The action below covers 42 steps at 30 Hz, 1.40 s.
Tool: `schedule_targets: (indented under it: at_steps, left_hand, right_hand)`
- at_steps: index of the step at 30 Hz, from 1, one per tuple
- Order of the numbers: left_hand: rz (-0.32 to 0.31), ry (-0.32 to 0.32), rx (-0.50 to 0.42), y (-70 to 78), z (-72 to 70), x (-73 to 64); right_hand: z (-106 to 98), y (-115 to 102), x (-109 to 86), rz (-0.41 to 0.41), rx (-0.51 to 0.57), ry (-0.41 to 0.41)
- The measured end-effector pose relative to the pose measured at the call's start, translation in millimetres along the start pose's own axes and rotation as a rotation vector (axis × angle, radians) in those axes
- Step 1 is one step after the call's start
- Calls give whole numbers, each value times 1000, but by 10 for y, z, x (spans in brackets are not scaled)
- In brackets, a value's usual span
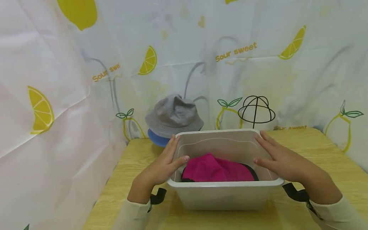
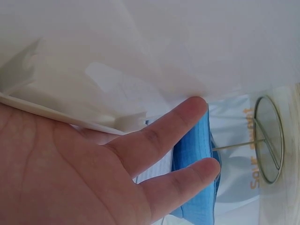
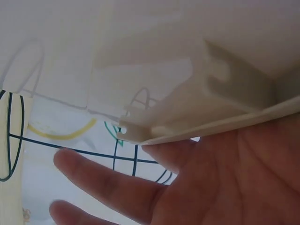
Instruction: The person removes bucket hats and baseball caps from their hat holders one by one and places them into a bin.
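A white plastic bin (image 1: 223, 197) stands on the table in front of me in the head view. Inside it lies a magenta cloth hat (image 1: 218, 169) with black edging. My left hand (image 1: 159, 169) rests against the bin's left rim, thumb over the inside, fingers straight along the outside. On the opposite rim, my right hand (image 1: 284, 161) lies the same way, fingers extended. Both wrist views show the palms up against the rim's underside, with the bin wall (image 2: 140, 47) above the spread fingers. Neither hand curls round the bin.
Behind the bin at left, a grey bucket hat (image 1: 174, 116) sits over a blue hat (image 1: 156, 138). A black wire hat stand (image 1: 255, 112) rises behind the bin's right side. The wooden table (image 1: 315, 155) meets a lemon-print curtain (image 1: 178, 40) at back and sides.
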<state>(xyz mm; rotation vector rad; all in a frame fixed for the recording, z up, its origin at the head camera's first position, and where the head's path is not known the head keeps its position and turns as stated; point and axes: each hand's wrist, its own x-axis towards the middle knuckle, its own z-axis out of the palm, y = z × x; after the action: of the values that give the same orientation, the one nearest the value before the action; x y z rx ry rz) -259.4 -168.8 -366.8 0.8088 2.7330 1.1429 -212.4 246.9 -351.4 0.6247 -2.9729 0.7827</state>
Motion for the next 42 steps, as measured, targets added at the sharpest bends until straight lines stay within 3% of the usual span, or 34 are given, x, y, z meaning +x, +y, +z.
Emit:
schedule_targets:
  at_steps: [12,22,34,42]
  left_hand:
    - [-35,-29,38,53,-15,-20]
    - [-28,-45,164,94,-134,-35]
    - [10,-101,453,243,-310,230]
    - [95,-17,659,230,-425,425]
  right_hand:
    - [13,45,-30,8,42,-26]
    - [41,6,-16,4,47,-23]
    - [5,19,-2,13,40,-28]
    - [-14,-12,6,18,55,-36]
